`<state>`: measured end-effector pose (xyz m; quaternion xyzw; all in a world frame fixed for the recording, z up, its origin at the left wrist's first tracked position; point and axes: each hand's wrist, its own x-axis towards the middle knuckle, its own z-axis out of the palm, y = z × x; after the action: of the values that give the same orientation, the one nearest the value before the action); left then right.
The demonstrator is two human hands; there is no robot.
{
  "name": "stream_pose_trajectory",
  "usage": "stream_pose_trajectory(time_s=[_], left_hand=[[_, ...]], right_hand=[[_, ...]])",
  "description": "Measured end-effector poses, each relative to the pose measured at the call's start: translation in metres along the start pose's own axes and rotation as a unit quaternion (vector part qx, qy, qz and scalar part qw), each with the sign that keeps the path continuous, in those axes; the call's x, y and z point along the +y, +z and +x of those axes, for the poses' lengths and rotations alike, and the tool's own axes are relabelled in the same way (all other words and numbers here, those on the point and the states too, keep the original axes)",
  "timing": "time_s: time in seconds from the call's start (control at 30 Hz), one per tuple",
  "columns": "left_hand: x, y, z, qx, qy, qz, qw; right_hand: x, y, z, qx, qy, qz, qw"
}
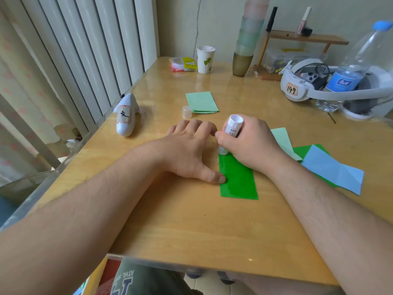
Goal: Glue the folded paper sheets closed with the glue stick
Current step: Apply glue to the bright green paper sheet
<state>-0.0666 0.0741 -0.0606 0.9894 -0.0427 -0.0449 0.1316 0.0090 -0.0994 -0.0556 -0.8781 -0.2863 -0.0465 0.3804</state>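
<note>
Mid-job. Your right hand (248, 143) grips the glue stick (232, 126), tip on the dark green sheet's (239, 179) far end at bench (191, 231) centre; left hand (189, 150) spread, thumb pinning its edge. Pale green stack (202, 102) looks finished; blue sheet (333, 169) and others at right remain.

Dark green folded sheet (239, 179) flat on table, uncapped white glue stick (232, 129) upright on its far edge
</note>
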Motion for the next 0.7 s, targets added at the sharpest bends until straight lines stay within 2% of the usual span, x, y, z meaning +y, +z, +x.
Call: stream_pose_trajectory(time_s=[0.3,0.53,0.7], left_hand=[[0.0,-0.001,-0.001,0.004,0.005,-0.005,1.0],[-0.001,0.0,0.0,0.001,0.004,-0.007,1.0],[-0.001,0.0,-0.001,0.001,0.001,-0.011,1.0]], right_hand=[[0.005,-0.009,-0.001,0.071,0.013,0.046,0.996],[0.005,-0.011,-0.016,-0.051,-0.015,0.055,0.997],[0.005,-0.011,-0.019,-0.061,-0.032,0.031,0.997]])
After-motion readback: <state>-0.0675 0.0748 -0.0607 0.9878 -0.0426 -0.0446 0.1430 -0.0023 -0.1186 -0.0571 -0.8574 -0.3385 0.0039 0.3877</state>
